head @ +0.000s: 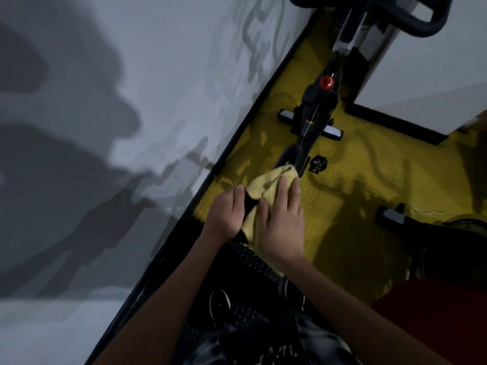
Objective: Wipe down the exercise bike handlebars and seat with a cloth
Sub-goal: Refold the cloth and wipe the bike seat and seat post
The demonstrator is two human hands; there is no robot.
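Your left hand (228, 210) curls over the near edge of the narrow black padded seat (290, 154), steadying it; beside it your right hand (283, 222) presses flat, fingers straight, on the crumpled pale-yellow terry cloth (266, 184) draped over that seat. The loose cloth could bunch and slide off the narrow nose toward the black pedal (319, 163), and the curved black handlebars (411, 25) far ahead look untouched.

Wall: a pale grey wall (163, 75) is seen on the left, crossed by large dark shadows.
Skirting: a black strip (253, 114) runs along the wall's foot.
Floor: yellow textured flooring (369, 180) is laid throughout, dimly lit.
Unit: a white panel (427, 83), possibly a cabinet or pillar, is set on a black base at upper right.
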